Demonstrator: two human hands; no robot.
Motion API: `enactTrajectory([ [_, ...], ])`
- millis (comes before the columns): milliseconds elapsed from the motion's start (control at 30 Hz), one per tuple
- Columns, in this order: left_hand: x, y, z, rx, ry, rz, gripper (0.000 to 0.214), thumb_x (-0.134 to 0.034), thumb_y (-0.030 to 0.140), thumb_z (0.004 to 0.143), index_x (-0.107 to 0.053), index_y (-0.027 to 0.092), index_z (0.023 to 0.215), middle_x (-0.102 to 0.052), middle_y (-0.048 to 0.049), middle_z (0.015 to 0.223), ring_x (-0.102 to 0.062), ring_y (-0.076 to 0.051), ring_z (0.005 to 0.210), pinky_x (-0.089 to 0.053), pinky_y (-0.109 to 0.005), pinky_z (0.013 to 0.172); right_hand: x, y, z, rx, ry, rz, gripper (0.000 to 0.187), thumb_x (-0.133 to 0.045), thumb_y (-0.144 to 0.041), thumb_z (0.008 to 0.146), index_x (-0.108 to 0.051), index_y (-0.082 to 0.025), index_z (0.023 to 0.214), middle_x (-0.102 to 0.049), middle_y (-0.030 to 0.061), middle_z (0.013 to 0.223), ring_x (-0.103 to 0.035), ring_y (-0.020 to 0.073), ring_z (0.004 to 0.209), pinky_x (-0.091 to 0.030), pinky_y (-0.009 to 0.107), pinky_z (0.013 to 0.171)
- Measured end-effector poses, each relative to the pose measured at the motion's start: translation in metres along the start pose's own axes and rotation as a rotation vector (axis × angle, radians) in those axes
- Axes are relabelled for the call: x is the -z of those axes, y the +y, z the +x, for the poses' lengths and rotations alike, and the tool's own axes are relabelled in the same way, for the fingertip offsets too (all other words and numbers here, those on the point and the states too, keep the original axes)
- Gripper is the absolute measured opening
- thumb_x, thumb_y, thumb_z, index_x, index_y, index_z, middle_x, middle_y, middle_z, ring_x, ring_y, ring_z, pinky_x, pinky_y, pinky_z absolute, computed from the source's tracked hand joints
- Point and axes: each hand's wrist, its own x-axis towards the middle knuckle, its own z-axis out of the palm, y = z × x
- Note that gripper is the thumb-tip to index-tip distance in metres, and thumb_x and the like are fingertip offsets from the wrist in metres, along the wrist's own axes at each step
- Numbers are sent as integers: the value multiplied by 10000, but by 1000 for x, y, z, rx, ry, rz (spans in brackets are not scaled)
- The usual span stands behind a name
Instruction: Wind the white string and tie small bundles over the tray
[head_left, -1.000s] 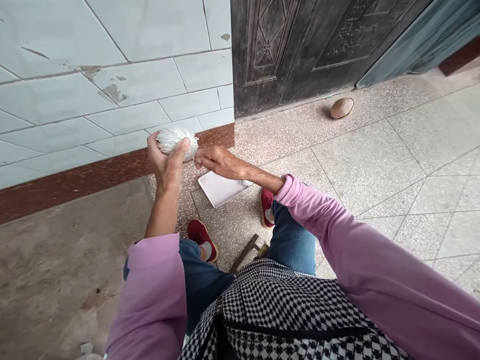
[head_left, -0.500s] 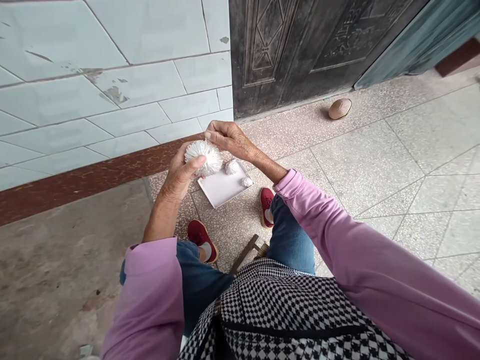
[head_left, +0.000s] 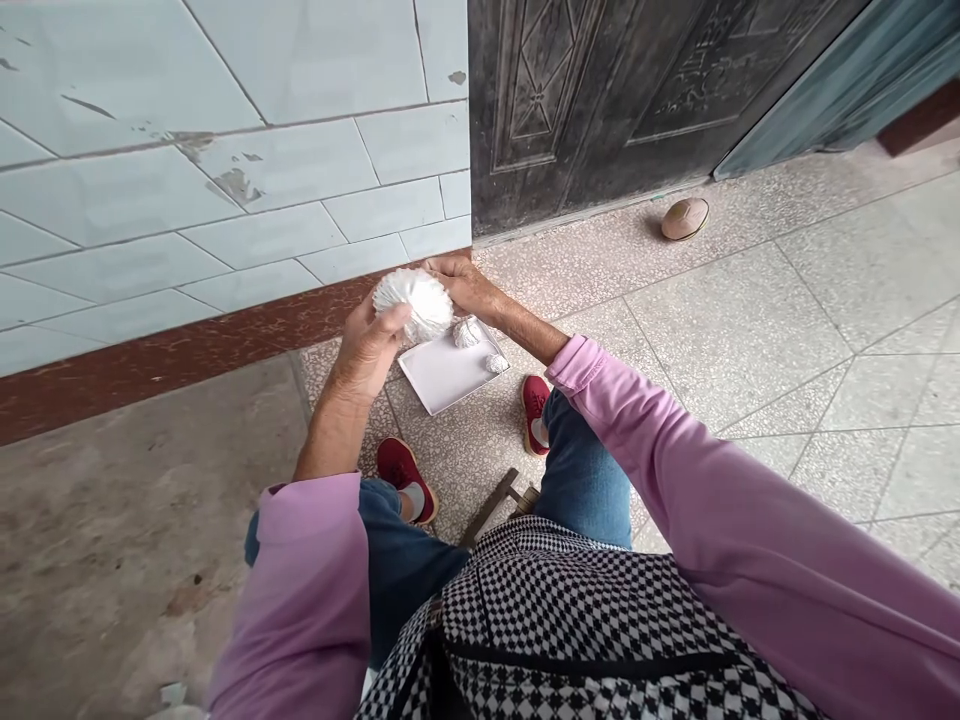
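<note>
A round white ball of wound yarn [head_left: 421, 298] is held up in front of me, its surface ridged and a little blurred. My left hand [head_left: 367, 345] grips it from the left, thumb lying across the near face. At the ball's far right edge is my right hand [head_left: 461, 285], its fingers drawn together and partly hidden behind the ball; the strand in them is hard to see now. Below, on the floor, lies a shallow white tray [head_left: 439, 380]. A small white ball [head_left: 466, 332] and a smaller one [head_left: 496, 364] rest along its right side.
My red shoes [head_left: 405, 470] stand either side of the tray. A bar-like object [head_left: 491, 508] lies between my legs. A tiled wall [head_left: 247, 190] and a dark carved door [head_left: 585, 110] rise ahead. An oval tan object [head_left: 684, 218] sits on the floor near the door.
My right hand has moved from above the ball's top, where a thin strand showed, down around its far right side. The ball has turned and shifted slightly right.
</note>
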Motion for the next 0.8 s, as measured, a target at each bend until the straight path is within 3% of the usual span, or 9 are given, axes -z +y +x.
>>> enactTrajectory([
  [133,4,1,8,-72,109,-115,853,-1134,821,774,-839,280,1365,-887,-181,1344,-805,-492,1534,-751,-599,1211,-6,6,0,40,-81,-257,370,-664,-249,1322,-617,-211,957,-525,-47,753,-514,152,728,-458,250,723],
  [233,18,-4,16,-108,188,-132,828,-1192,764,737,-812,289,1299,-880,-149,1289,-807,-466,1530,-754,-531,1158,-8,1,-7,109,-193,-448,302,-641,-157,1268,-730,-155,979,-675,19,895,-646,199,933,-522,299,928],
  [333,36,-13,25,-138,243,-64,834,-1242,712,694,-764,297,1237,-863,-91,1250,-821,-406,1446,-746,-502,1098,-9,-9,-18,147,-241,-466,336,-607,-179,1310,-757,-139,1011,-711,35,966,-651,200,977,-504,315,977],
  [433,49,-23,31,-179,359,7,1001,-1305,700,567,-719,280,1261,-842,-26,1233,-801,-347,1331,-707,-504,1051,-11,-21,-29,163,-271,-420,364,-609,-188,1342,-743,-140,1007,-689,19,941,-610,179,925,-475,308,923],
  [500,54,-28,34,-204,404,77,1094,-1302,760,554,-701,257,1316,-835,-18,1251,-781,-330,1303,-662,-511,1048,-12,-28,-33,177,-292,-385,366,-621,-224,1365,-746,-140,1031,-676,10,937,-581,172,910,-468,310,905],
  [633,58,-33,34,-244,365,289,1056,-1213,845,723,-701,212,1396,-830,-69,1316,-776,-340,1292,-636,-524,1073,-7,-38,-32,235,-229,-294,429,-634,-356,1408,-733,-160,1040,-656,-1,931,-536,162,875,-474,315,888],
  [800,48,-26,22,-125,222,448,918,-1198,675,635,-848,222,1352,-881,-91,1238,-837,-369,1170,-722,-549,1094,8,-48,-27,251,-95,-171,561,-715,-578,1392,-640,-196,988,-576,-26,872,-497,142,813,-445,275,769],
])
